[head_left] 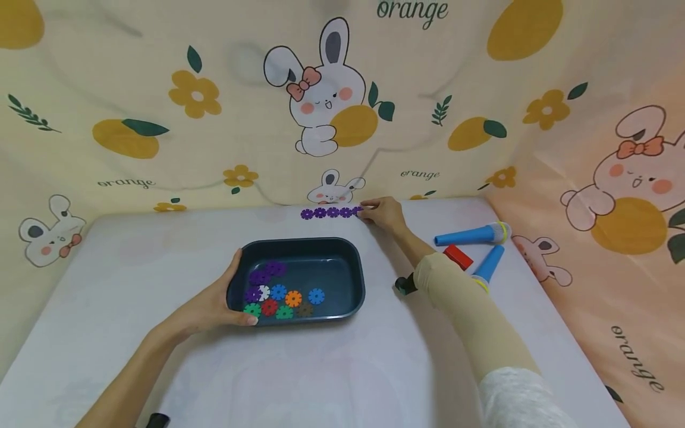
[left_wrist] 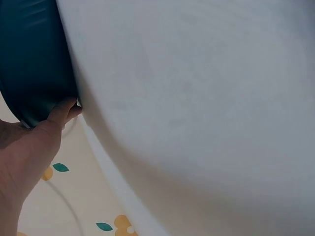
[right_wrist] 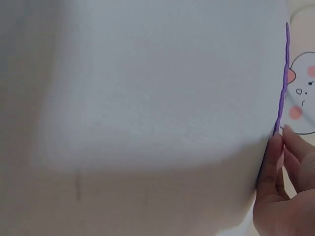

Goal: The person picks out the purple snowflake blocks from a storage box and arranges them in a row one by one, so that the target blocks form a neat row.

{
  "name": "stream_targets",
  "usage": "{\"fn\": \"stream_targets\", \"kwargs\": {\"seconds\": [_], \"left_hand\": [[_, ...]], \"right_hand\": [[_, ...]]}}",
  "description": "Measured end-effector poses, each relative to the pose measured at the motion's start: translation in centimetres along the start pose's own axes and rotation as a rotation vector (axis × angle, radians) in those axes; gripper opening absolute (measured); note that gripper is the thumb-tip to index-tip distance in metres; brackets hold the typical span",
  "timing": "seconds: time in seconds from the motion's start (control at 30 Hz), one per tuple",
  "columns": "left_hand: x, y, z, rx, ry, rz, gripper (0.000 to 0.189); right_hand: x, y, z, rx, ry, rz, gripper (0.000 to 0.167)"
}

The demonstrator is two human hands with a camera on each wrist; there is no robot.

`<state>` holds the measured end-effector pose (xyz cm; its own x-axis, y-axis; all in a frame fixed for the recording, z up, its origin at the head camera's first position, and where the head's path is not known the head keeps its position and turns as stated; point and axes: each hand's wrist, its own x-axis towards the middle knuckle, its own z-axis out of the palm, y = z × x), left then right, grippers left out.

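Note:
A dark blue-green tray (head_left: 334,276) stands mid-table, its left end gripped by my left hand (head_left: 214,304), thumb at the near corner and fingers round the far side. Inside lie several snowflake building discs: purple discs (head_left: 260,277), a blue disc (head_left: 316,296), an orange disc (head_left: 293,298), and green, red, white and brown ones. At the table's far edge, my right hand (head_left: 386,214) pinches the right end of a row of linked purple snowflake discs (head_left: 333,213). That row (right_wrist: 284,88) appears edge-on as a thin line in the right wrist view.
On the right lie two blue toy microphones, one farther microphone (head_left: 465,235) and one nearer microphone (head_left: 489,264), with a red block (head_left: 458,257) between them. My right forearm crosses in front of these. A patterned cloth backdrop (head_left: 214,148) rises behind the table.

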<state>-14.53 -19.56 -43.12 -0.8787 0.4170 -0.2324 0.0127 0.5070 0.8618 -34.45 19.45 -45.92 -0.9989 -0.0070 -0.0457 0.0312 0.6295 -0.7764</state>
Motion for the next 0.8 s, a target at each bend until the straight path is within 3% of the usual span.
{"fn": "stream_targets", "kwargs": {"seconds": [0.37,0.8], "left_hand": [[0.0,0.1,0.0,0.011,0.010,0.004,0.139],[0.0,0.1,0.2,0.033,0.024,-0.003,0.140]], "right_hand": [[-1.3,-2.1,0.8,0.048,0.025,-0.122,0.031],[-5.3,-7.3,2.5,0.213,-0.131,-0.298,0.023]]}}
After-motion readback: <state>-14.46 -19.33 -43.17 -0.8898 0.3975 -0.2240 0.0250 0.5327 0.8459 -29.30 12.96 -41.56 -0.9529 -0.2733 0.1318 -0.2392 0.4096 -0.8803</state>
